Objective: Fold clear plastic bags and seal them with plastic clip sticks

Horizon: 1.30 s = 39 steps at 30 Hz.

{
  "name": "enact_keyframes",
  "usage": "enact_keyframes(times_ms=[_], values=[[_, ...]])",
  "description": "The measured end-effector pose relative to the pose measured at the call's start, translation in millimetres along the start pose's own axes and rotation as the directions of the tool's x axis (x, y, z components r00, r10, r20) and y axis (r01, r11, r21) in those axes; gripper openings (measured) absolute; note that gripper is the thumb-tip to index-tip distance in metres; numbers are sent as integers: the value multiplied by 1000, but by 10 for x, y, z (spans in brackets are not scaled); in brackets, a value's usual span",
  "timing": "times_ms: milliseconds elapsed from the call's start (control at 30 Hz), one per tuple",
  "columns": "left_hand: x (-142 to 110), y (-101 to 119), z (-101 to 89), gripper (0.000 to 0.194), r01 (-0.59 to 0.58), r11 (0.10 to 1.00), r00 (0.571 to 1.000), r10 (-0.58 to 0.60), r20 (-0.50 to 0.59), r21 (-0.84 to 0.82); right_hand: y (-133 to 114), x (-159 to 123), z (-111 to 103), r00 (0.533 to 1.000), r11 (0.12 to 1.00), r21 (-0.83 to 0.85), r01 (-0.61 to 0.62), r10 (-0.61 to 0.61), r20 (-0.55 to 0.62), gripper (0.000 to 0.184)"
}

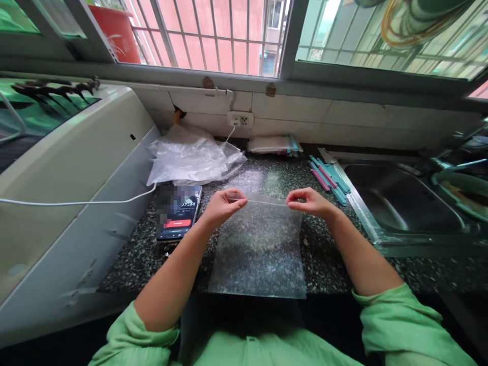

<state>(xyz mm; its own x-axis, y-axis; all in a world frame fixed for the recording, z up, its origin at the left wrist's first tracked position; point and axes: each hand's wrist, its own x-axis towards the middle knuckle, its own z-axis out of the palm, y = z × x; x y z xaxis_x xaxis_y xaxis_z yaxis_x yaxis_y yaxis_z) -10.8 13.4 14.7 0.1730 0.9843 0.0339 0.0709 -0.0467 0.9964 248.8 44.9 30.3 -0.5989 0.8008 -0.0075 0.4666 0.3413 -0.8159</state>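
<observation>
A clear plastic bag [261,249] lies over the speckled dark countertop, its lower edge reaching the counter's front. My left hand [227,203] pinches the bag's top edge near the left corner. At the right corner of that same edge, my right hand [310,202] is closed in a pinch as well. Between the two hands the top edge runs fairly straight. A heap of clear plastic bags [194,155] rests at the back left. Several blue and pink plastic strips [328,178] lie to the right of my right hand.
A phone [179,213] with a lit screen lies left of my left forearm. A white cable [76,202] crosses from the left. Behind stands a stack of flat bags [269,144] below a wall socket [240,120]. A metal sink [400,198] is at the right; a pale appliance [76,168] borders the left.
</observation>
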Motion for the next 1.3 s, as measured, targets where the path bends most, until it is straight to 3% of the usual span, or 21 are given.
enact_keyframes(times_ms=[467,700,900,1000,1100,1300], values=[[2,-40,57,24,10,1000,1000,-10,25,-13,-19,11,87,996,997,-19,78,-77,50,25],[-6,-40,87,23,7,997,999,-4,37,-76,-23,-11,30,997,999,-5,48,-48,68,26],[20,-104,105,23,-32,970,996,12,-84,-240,4,-33,-29,992,995,94,-41,52,-118,29],[34,-118,109,24,-63,926,987,2,-164,-371,79,5,-24,957,966,247,-79,143,-252,32],[34,-92,114,26,-55,859,983,-42,-178,-509,136,53,5,909,905,424,-40,209,-360,35],[22,-50,124,30,-13,780,990,-77,-117,-625,123,94,107,900,809,587,-21,270,-341,36]])
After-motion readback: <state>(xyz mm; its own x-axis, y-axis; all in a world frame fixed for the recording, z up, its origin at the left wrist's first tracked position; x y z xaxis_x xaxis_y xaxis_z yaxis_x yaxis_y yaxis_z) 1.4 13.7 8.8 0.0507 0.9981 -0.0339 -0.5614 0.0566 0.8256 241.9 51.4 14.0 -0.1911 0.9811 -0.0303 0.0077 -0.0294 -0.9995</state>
